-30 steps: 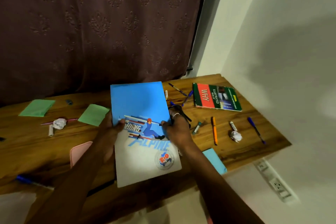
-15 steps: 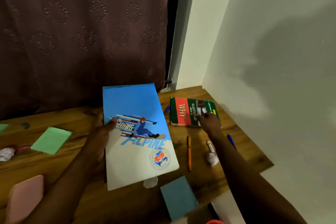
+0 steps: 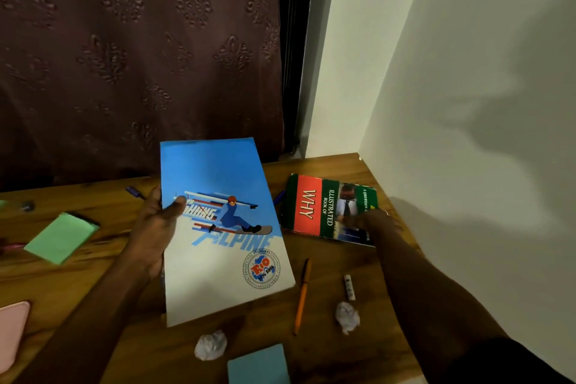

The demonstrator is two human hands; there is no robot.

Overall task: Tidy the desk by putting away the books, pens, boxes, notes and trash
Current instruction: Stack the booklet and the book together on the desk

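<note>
My left hand grips the left edge of a blue and white notebook with a skier on its cover, held tilted above the wooden desk. My right hand is at the near right corner of the green and red "WHY" book, which lies flat near the desk's far right corner; its fingers curl onto the cover edge. An orange pen and a small white marker lie between the two books and the front edge. Two crumpled paper balls sit near the front.
A green note pad, a blue note pad and a pink one lie on the desk. Purple pens rest near the back. A dark curtain hangs behind; a white wall borders the right side.
My right hand let go of the notebook and reached right to the "WHY" book. The left hand now holds the notebook alone. The view swung right and closer.
</note>
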